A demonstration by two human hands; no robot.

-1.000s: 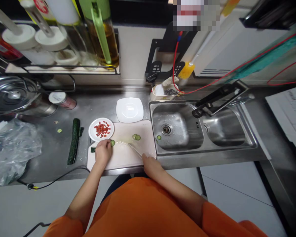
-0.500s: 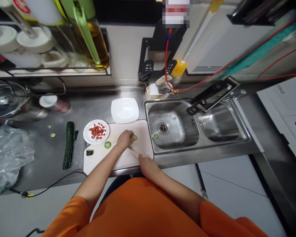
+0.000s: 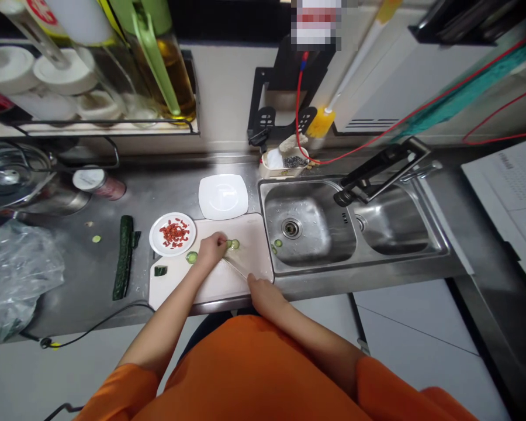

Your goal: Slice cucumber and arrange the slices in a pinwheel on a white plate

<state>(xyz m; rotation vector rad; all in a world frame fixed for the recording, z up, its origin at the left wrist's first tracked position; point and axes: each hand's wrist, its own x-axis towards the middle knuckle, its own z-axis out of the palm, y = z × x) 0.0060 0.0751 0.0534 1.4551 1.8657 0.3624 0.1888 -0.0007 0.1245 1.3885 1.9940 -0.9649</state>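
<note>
My left hand [image 3: 212, 250] is over the middle of the white cutting board [image 3: 210, 292], its fingers pinched at the edge of a cucumber slice [image 3: 228, 244]. A second round slice [image 3: 235, 244] lies flat just right of it. My right hand [image 3: 266, 295] grips a knife [image 3: 235, 268] by the handle at the board's front right; the blade points up and left toward my left hand. Left of my left wrist lies another slice [image 3: 191, 257]. A dark green cucumber end piece [image 3: 160, 271] sits on the board's left part.
A round plate of red goji berries [image 3: 174, 234] overlaps the board's back left corner. Behind the board stands a white square plate [image 3: 223, 197]. A long cucumber [image 3: 123, 257] lies on the counter at left. The steel sink [image 3: 311, 222], with slices in it, adjoins on the right.
My left hand has moved a little left and back toward me. A slice that was partly under its fingers now lies uncovered on the board. The right hand and knife stay nearly put.
</note>
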